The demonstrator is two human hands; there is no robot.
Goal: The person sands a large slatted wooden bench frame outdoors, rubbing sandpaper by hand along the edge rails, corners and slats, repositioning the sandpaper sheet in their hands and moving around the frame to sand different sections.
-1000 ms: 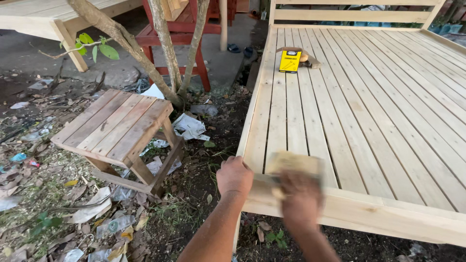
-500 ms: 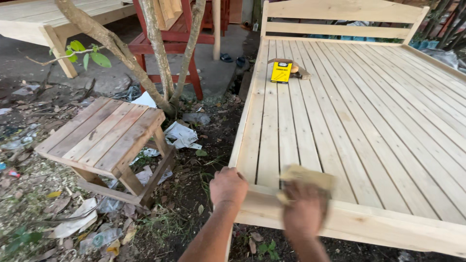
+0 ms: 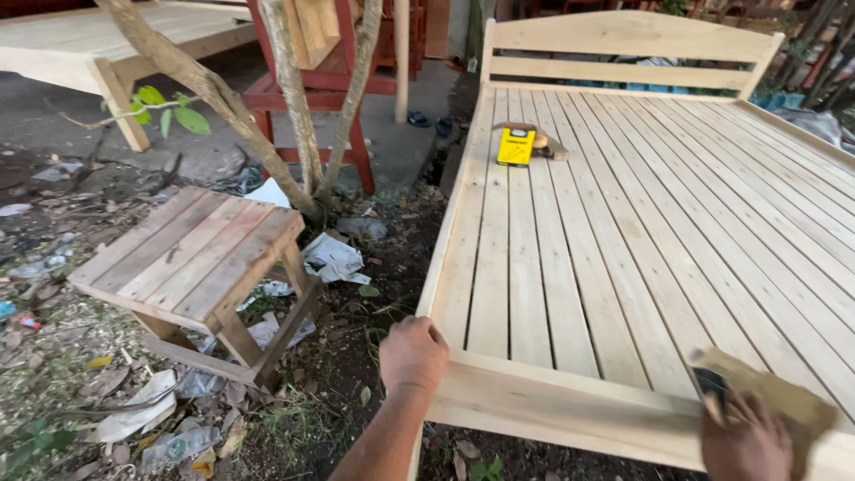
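A bare wooden bed frame [image 3: 543, 405] with long slats fills the right side of the head view. My left hand [image 3: 412, 353] grips the near left corner of its end rail. My right hand [image 3: 746, 439] presses a folded brown sheet of sandpaper [image 3: 775, 392] wrapped on a dark block against the top of the same rail, far to the right. A yellow box [image 3: 516, 146] lies on the slats near the headboard [image 3: 632, 49], beside a small wooden piece.
A low slatted wooden stool [image 3: 191, 258] stands on the littered ground to the left. Thin tree trunks [image 3: 294, 107] rise behind it, with a red wooden frame [image 3: 356, 134] and another pale wooden table [image 3: 98, 44] beyond. Scrap paper and leaves lie around.
My right hand has slid the sandpaper to the right along the end rail. My left hand stays on the corner. The view has moved closer and shifted.
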